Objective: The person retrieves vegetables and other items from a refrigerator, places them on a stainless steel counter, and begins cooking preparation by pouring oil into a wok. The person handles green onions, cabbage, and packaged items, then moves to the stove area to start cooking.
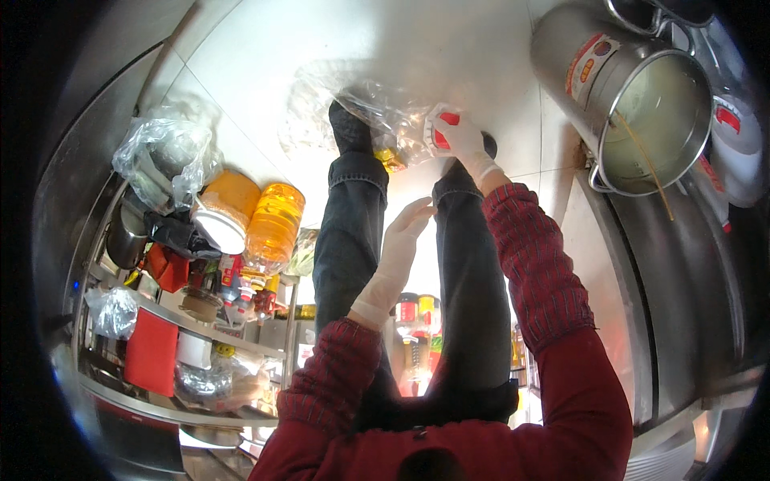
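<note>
My right hand [464, 139], in a thin white glove, grips a white-and-red item [444, 127] low over the floor near my right foot; its exact kind is unclear. A clear plastic bag [367, 99] lies beside it, spread across the tiles and partly over my left shoe. Close to that shoe is a small yellow packet [391, 160] with the plastic around it. My left hand [404, 231], also gloved, hovers between my knees with slightly bent fingers and nothing visible in it.
At right stands a tall steel pot [656, 123] of pale liquid, a thin stick leaning inside, beside a white jug [737, 150]. At left, a shelf rack [198, 324] carries an oil bottle [275, 217], a white-lidded tub [227, 204] and a bulging clear bag [171, 150].
</note>
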Demonstrator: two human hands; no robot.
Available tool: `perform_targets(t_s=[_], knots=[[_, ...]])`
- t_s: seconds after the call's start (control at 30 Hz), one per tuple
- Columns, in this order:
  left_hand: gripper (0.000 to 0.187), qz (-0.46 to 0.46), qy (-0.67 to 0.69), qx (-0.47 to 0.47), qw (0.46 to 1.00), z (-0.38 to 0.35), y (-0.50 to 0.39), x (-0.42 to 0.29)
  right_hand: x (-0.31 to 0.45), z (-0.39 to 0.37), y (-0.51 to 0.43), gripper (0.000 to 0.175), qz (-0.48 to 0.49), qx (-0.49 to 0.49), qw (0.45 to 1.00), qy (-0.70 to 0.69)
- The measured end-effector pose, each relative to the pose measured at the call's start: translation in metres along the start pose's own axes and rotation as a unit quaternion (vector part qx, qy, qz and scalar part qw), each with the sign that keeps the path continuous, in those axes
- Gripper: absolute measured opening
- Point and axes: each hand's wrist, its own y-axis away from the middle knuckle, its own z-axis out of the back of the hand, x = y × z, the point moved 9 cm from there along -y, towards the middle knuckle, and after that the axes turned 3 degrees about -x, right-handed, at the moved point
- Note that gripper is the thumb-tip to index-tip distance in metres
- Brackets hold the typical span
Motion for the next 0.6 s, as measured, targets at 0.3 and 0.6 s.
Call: perform_targets(t_s=[0.3, 0.6], knots=[[0.041, -0.101, 0.035, -0.054, 0.993, -0.004, 0.063, -0.021, -0.003, -0.032, 0.026, 0.031, -0.157, 0.118, 0.925, -0.324], [0.036, -0.122, -0.013, -0.049, 0.991, -0.053, 0.195, -0.048, 0.071, 0.068, 0.155, 0.05, 0.098, -0.109, 0.989, 0.035]])
